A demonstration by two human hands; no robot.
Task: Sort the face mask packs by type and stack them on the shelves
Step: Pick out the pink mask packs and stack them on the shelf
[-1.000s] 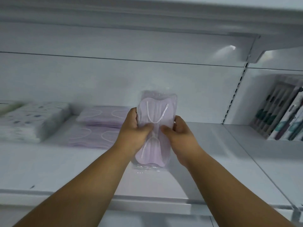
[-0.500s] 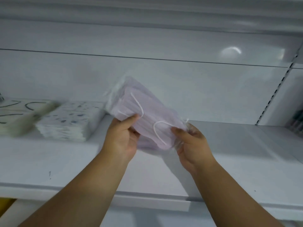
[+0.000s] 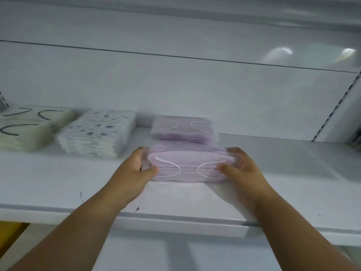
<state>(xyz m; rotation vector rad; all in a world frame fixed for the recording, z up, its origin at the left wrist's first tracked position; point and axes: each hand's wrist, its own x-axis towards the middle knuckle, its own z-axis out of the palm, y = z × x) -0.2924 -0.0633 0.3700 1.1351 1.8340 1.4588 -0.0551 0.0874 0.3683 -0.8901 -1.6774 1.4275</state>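
Observation:
A lilac mask pack [image 3: 188, 166] in clear wrap lies flat and lengthwise on the white shelf [image 3: 58, 184], on top of a low pile of the same lilac packs. My left hand [image 3: 137, 173] grips its left end, thumb on top. Its right end is gripped the same way by my right hand [image 3: 244, 169]. Behind it stands a second pile of lilac packs [image 3: 182, 130]. Left of that is a stack of speckled white packs [image 3: 97, 132], and at the far left a stack of pale packs with black ear loops [image 3: 25, 128].
The shelf's front edge [image 3: 175, 222] runs across below my wrists. A slotted upright [image 3: 336, 106] bounds the bay at the right, with bare shelf between it and the lilac piles. The white back panel [image 3: 175, 90] rises behind the stacks.
The lilac pack was upright in both hands, then tilted, and now lies flat on the front lilac pile. The view has swung left, bringing the black-loop stack into sight.

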